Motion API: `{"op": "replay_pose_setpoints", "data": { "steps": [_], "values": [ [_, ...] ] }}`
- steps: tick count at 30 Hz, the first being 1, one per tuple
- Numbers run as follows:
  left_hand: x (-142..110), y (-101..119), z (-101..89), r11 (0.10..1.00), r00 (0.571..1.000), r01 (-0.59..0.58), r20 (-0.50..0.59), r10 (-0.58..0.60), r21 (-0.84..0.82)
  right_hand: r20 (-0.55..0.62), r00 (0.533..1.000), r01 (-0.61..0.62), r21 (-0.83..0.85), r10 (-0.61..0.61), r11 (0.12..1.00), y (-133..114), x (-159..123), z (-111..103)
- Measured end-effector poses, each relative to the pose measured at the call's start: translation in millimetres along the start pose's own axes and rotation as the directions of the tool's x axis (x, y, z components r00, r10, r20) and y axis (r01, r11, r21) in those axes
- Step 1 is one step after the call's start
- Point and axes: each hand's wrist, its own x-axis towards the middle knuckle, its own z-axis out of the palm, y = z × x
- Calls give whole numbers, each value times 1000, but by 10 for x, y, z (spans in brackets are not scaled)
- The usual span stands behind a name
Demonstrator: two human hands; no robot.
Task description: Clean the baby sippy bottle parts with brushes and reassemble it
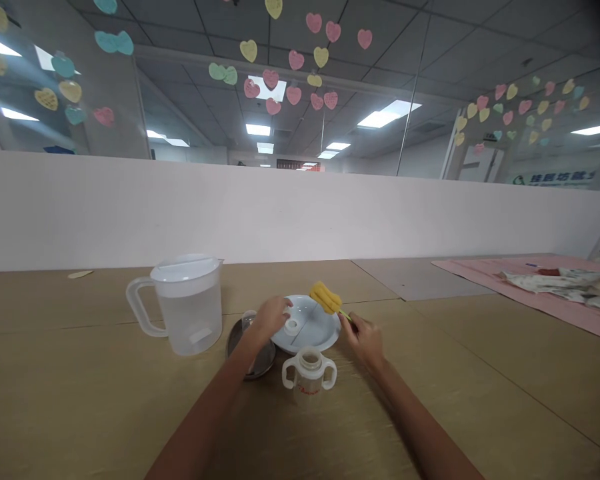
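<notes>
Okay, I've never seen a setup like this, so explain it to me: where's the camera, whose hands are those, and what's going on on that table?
There's no machine here, just one person's bare hands. The single picture comes from a camera worn on that person's head, looking forward and down.

The right hand holds a yellow sponge brush by its thin handle. The left hand reaches over a white dish; I can't tell whether its fingers grip anything.

On the brown table, a two-handled bottle stands in front of the dish. A dark round dish is partly hidden by the left forearm, and a large jug stands further left.
</notes>
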Motion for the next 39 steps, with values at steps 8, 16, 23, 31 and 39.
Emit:
{"op": "replay_pose_setpoints", "data": {
  "steps": [8, 16, 23, 31, 39],
  "values": [
    [-52, 442, -458, 902, 993, -44, -120, -9, -429, 105, 993, -61, 26, 58, 998, -19, -4, 36],
    [-187, 689, -418, 837, 995, -85, -83, 47, -540, 8, 997, 76, 100, -77, 992, -10, -46, 27],
    [-186, 675, -452, 901, 998, -56, -49, 39, -430, -58, 989, 141, 66, -137, 988, 6, -55, 7],
    [-196, 656, -484, 965, 997, -57, -71, 40, -256, -63, 985, 166, 77, -161, 983, -11, -53, 5],
    [-196, 659, -455, 972, 999, -21, -49, 10, -233, -47, 986, 166, 94, -162, 982, -12, -54, 2]
  ]
}}
